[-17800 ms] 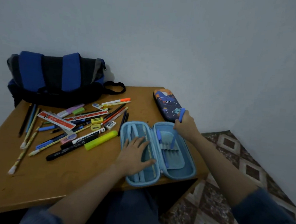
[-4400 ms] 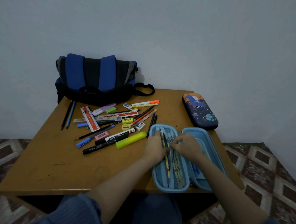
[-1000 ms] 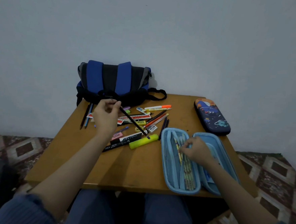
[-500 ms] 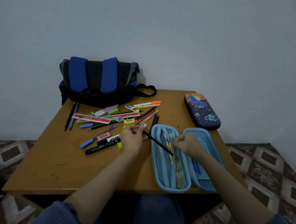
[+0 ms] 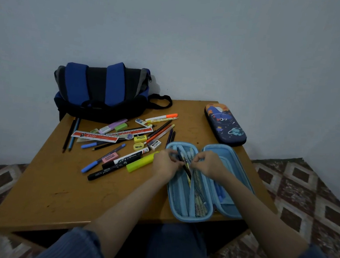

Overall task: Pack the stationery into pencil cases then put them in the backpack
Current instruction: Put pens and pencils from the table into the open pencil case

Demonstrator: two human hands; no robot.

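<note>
Packing is at the pencil stage. The left hand [image 5: 165, 163] pinches a black pencil [image 5: 186, 167] in curled fingers and angles it into the left half of the open blue pencil case [image 5: 191, 219]. The right hand [image 5: 207, 165], fingers curled, meets it over the case's middle; whether it grips the pencil or a strap I cannot tell. Next the pencil needs seating, then a reach left of the case to the loose stationery [image 5: 124, 141]. The backpack [image 5: 101, 91] lies beyond that pile.
</note>
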